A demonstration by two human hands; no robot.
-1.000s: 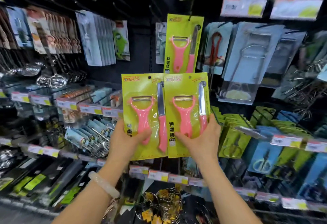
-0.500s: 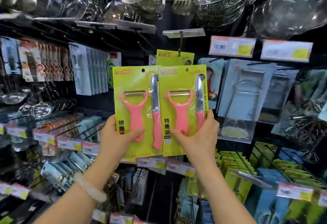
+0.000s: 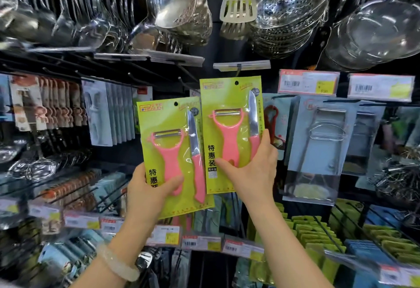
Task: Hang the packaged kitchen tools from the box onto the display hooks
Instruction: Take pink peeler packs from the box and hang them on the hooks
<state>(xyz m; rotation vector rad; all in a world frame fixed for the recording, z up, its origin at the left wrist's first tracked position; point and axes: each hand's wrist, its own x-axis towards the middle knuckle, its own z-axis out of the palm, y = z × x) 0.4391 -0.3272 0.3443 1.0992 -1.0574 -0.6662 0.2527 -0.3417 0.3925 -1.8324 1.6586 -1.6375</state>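
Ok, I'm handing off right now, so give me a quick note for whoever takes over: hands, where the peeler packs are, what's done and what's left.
Left hand: grips the lower green peeler-and-knife pack by its bottom edge, held clear of the rack.
Right hand: grips the upper pack, raised so its hang hole sits just below the hook under the clear label strip.
Done: neither held pack is on a hook yet. The box is out of view.
Left: thread the upper pack's hole onto that hook, then probably hang the lower pack after it. Whether more packs wait in the box cannot be told.
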